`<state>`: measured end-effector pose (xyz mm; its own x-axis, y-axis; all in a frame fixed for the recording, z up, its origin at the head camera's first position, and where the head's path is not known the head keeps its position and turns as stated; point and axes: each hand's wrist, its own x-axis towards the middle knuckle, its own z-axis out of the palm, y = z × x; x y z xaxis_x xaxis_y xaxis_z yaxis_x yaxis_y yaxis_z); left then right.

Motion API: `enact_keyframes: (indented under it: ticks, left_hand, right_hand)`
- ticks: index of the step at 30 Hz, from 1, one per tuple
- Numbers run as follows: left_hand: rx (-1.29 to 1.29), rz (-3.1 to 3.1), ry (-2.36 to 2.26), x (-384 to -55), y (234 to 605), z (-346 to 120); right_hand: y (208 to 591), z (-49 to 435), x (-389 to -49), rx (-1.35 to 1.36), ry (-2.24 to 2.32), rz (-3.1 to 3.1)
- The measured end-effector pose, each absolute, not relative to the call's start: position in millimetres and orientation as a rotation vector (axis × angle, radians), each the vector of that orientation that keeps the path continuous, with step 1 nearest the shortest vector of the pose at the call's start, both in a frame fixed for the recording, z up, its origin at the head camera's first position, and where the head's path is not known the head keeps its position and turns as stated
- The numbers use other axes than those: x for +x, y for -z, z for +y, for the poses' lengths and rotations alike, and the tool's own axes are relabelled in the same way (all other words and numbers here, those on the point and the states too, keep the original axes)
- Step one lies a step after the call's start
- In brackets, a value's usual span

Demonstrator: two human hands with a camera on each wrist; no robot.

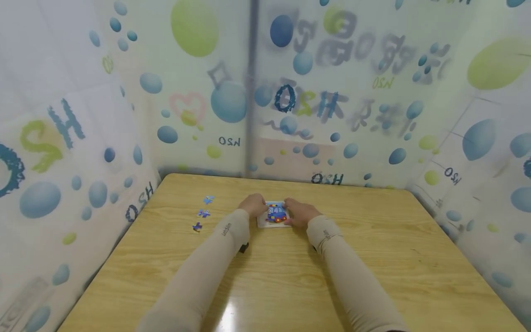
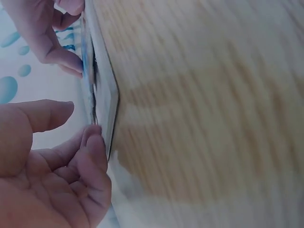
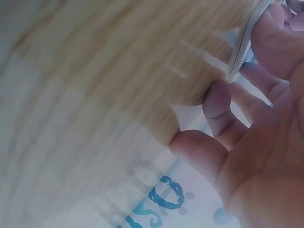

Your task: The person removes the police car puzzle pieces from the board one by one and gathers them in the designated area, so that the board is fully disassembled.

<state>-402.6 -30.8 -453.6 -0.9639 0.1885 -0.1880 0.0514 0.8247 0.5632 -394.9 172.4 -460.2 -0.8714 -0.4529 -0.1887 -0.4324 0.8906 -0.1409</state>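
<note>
A small jigsaw puzzle (image 1: pixel 276 212) with a blue cartoon car lies in a white-bordered tray (image 1: pixel 265 225) on the table. At its left side my left hand (image 1: pixel 252 205) holds the edge. The left wrist view shows that hand's fingers (image 2: pixel 95 159) curled against the tray's edge, its thumb held apart. My right hand (image 1: pixel 302 212) grips the puzzle's right side, thumb near the front and a finger at the back. In the right wrist view the right thumb (image 3: pixel 273 42) lies along the thin edge, while other fingertips reach down by the table. Both hands hide parts of the border.
Several loose blue puzzle pieces (image 1: pixel 203 213) lie in a column to the left of my left hand. The wooden table (image 1: pixel 274 281) is bounded at the back and sides by curtains (image 1: pixel 199 152) printed with drops and letters.
</note>
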Motion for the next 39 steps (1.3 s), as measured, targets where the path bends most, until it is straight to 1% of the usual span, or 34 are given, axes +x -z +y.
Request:
enact_keyframes:
  ticks: [10,19,27,39]
  left_hand:
    - [0.188,2.803,-0.844,-404,457,-26]
    - [0.134,2.832,-0.81,-410,459,-18]
    - [0.178,2.901,-0.854,-424,472,-12]
    - [0.085,2.884,-0.932,-429,476,-13]
  right_hand:
    - [468,173,-398,-0.696,0.101,2.842]
    - [463,174,-393,-0.718,0.031,2.817]
    - [459,170,-388,-0.709,0.061,2.804]
    - [462,173,-391,-0.736,0.098,2.806]
